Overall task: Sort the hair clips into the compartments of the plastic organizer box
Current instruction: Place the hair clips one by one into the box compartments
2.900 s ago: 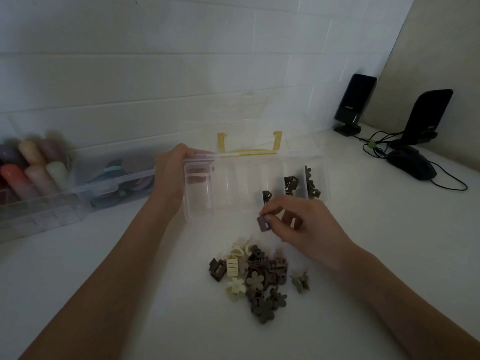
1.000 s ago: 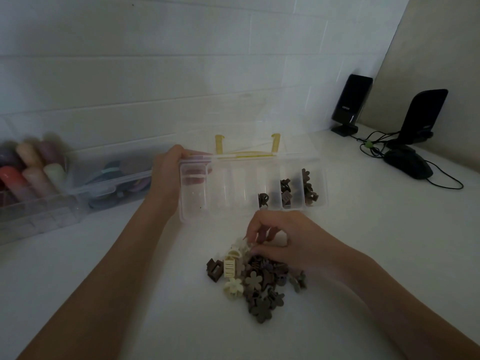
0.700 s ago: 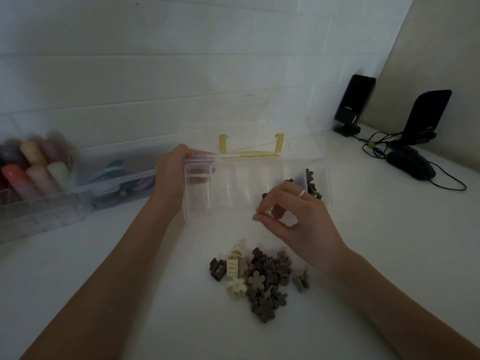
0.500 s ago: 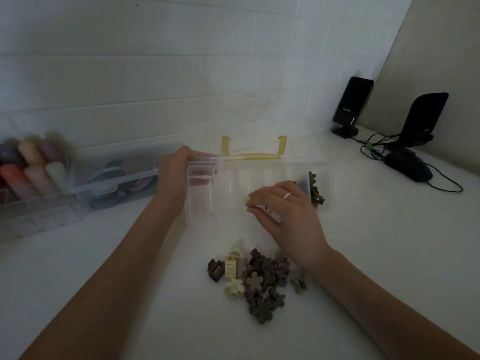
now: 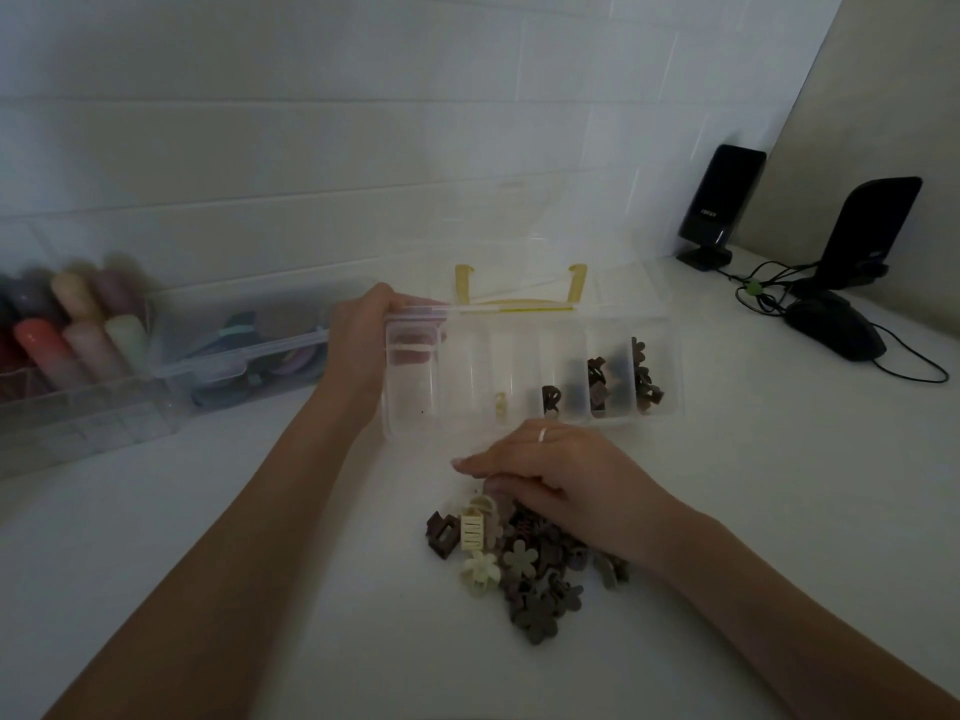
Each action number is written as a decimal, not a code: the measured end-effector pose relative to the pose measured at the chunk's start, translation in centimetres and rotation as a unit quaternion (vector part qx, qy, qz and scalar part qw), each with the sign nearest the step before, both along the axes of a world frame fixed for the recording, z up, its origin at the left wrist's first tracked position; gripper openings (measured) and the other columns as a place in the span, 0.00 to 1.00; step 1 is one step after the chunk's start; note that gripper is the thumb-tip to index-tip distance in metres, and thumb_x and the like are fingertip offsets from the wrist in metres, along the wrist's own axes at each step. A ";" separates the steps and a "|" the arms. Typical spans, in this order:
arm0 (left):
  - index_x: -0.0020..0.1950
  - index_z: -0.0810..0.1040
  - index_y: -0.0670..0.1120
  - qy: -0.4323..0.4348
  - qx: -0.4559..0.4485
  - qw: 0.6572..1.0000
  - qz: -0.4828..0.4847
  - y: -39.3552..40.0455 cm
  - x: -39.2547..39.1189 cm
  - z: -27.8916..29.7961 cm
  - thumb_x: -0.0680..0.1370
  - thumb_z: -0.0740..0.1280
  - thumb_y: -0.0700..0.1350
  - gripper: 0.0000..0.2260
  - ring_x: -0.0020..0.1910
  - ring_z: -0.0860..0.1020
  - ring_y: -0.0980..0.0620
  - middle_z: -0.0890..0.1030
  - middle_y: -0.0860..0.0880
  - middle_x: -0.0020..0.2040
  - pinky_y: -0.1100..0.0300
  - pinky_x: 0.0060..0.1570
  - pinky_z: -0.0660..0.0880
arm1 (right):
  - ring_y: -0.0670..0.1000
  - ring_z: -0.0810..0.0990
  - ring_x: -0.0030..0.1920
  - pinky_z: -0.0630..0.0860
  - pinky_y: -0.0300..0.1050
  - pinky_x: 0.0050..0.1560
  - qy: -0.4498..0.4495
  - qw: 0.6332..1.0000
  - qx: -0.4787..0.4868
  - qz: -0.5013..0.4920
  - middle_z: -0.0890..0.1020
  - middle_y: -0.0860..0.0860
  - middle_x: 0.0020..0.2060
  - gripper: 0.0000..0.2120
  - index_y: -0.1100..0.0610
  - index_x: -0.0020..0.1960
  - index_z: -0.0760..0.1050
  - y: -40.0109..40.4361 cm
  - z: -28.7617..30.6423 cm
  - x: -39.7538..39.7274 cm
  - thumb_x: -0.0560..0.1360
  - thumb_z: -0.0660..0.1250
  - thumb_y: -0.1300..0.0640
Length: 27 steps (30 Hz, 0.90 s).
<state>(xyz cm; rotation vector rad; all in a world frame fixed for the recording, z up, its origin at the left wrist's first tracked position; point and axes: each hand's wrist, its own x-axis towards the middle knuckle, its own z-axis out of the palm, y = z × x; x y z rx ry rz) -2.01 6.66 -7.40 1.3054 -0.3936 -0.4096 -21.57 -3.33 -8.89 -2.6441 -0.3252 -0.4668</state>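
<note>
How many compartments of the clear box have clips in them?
4. In the box, one cream clip sits mid-row, and brown clips fill the three rightmost compartments; small ones may be hidden.

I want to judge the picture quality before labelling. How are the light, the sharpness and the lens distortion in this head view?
Head view: dim and underexposed, so the brown hair clips merge into one dark pile; the left container of coloured items is blurred; the clear organizer box shows faint walls only; wall tile lines bend from the wide-angle lens; no strong glare.
</note>
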 end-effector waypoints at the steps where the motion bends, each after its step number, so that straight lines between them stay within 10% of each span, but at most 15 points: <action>1: 0.38 0.83 0.40 -0.001 0.002 1.000 -0.001 0.0 0.0 0.0 0.70 0.56 0.42 0.16 0.36 0.78 0.44 0.82 0.42 0.32 0.56 0.37 0.76 | 0.43 0.78 0.51 0.74 0.37 0.54 0.025 1.000 0.014 0.000 0.83 0.45 0.51 0.16 0.50 0.63 0.77 0.0 0.0 0.0 0.77 0.62 0.51; 16: 0.39 0.82 0.39 0.008 0.001 1.000 -0.001 0.1 -0.3 0.2 0.71 0.55 0.41 0.16 0.35 0.78 0.44 0.82 0.44 0.31 0.58 0.34 0.76 | 0.40 0.74 0.45 0.74 0.38 0.47 0.088 0.992 0.053 -0.069 0.78 0.43 0.42 0.07 0.47 0.51 0.76 1.0 0.7 -0.7 0.73 0.69 0.49; 27: 0.39 0.82 0.38 0.006 0.000 1.000 0.005 0.0 -0.3 0.4 0.72 0.55 0.40 0.15 0.33 0.78 0.46 0.81 0.44 0.31 0.59 0.34 0.76 | 0.52 0.82 0.39 0.79 0.53 0.47 0.005 0.909 0.417 -0.020 0.83 0.49 0.36 0.14 0.55 0.39 0.74 0.9 1.9 -0.9 0.61 0.79 0.59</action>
